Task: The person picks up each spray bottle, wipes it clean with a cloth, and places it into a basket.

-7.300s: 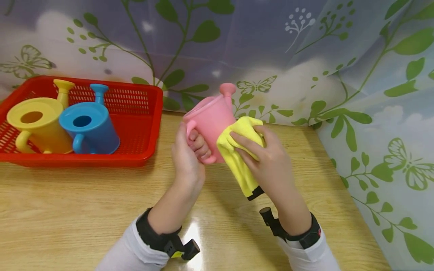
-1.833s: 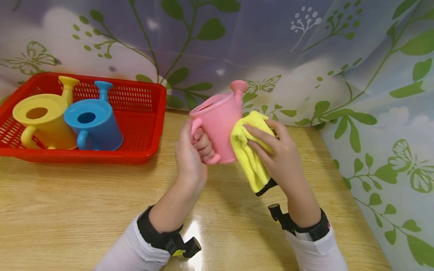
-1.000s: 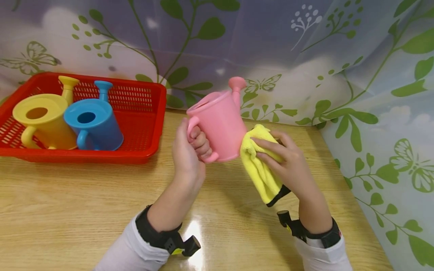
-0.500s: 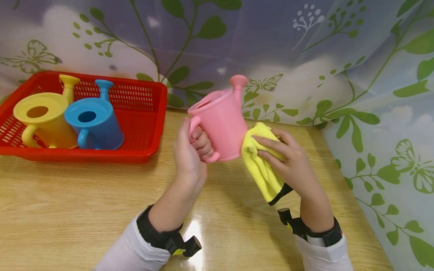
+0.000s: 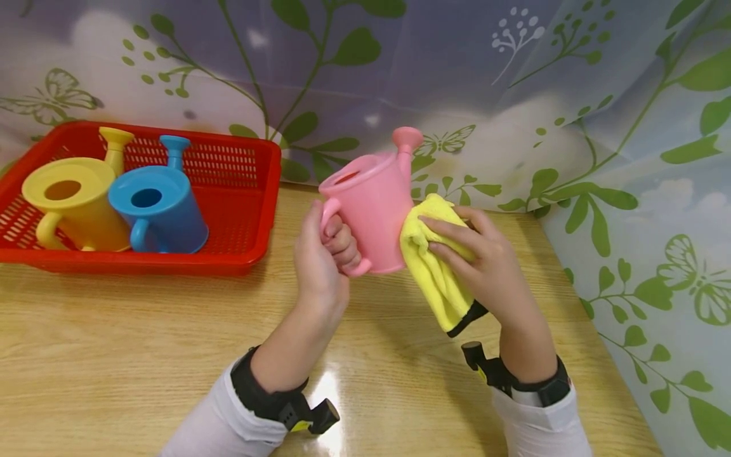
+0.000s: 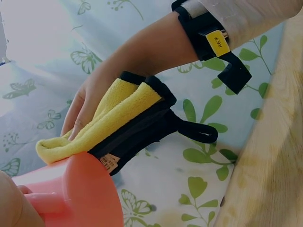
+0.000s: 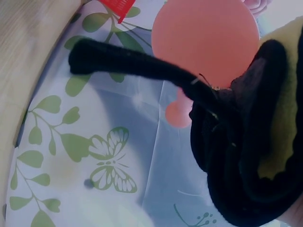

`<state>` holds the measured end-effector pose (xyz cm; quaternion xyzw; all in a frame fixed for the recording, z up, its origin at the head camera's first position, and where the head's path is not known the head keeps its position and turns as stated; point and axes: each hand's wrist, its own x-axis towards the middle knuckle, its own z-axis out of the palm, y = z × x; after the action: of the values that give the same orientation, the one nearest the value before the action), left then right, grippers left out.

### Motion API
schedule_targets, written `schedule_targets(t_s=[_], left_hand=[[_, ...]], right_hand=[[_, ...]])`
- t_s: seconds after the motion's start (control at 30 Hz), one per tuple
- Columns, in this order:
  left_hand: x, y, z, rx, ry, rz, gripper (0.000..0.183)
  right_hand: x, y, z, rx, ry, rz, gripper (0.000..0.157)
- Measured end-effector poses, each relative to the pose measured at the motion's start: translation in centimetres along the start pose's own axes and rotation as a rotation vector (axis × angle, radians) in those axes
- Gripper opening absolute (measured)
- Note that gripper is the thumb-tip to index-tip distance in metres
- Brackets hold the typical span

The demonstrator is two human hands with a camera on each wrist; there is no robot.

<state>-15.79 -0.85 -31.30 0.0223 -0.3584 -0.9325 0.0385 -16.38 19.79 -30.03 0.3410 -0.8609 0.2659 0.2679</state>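
Observation:
A pink watering can (image 5: 377,216) is held up above the table, tilted a little, its spout toward the back wall. My left hand (image 5: 325,263) grips its handle, with the fingers wrapped through the loop. On the can's right side my right hand (image 5: 476,260) holds a folded yellow cloth (image 5: 431,254) with a black edge against the wall of the can. The left wrist view shows the cloth (image 6: 104,118) touching the can (image 6: 90,194) near its base. In the right wrist view the cloth's dark edge and hanging loop cover much of the can's round bottom (image 7: 203,38).
A red plastic basket (image 5: 228,257) stands at the left on the wooden table (image 5: 171,355). Inside it are a yellow watering can (image 5: 85,209) and a blue watering can (image 5: 165,209). A leaf-patterned curtain (image 5: 457,76) hangs behind and along the right side.
Over the last seconds the cloth in my right hand has slid down and right along the can, then slightly back up. The left hand keeps its hold, with the can shifting slightly.

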Motion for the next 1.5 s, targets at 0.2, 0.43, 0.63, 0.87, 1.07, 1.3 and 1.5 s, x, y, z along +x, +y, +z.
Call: schedule_targets(t_s=[0.2, 0.43, 0.63, 0.87, 1.07, 1.3, 1.5], left_hand=[[-0.1, -0.4, 0.2, 0.007, 0.002, -0.024, 0.044], [-0.4, -0.7, 0.3, 0.012, -0.004, -0.047, 0.046], [-0.5, -0.9, 0.4, 0.024, -0.023, -0.034, 0.046], [-0.6, -1.1, 0.4, 0.029, -0.016, -0.034, 0.045], [-0.6, -1.2, 0.4, 0.042, -0.017, -0.04, 0.044], [-0.6, -1.2, 0.5, 0.041, -0.015, -0.044, 0.044], [-0.7, -1.4, 0.5, 0.054, -0.029, -0.074, 0.044]], right_hand=[[0.4, -0.2, 0.0, -0.006, 0.018, 0.028, 0.035], [0.8, -0.4, 0.0, 0.008, 0.056, 0.031, 0.03], [1.4, -1.0, 0.3, -0.017, 0.093, 0.075, 0.036], [2.0, -1.2, 0.9, -0.029, 0.137, 0.124, 0.034], [2.3, -1.3, 1.4, -0.047, 0.183, 0.107, 0.032], [2.7, -1.5, 2.1, -0.049, 0.273, 0.077, 0.028], [3.5, -1.4, 2.0, -0.061, 0.291, 0.081, 0.028]])
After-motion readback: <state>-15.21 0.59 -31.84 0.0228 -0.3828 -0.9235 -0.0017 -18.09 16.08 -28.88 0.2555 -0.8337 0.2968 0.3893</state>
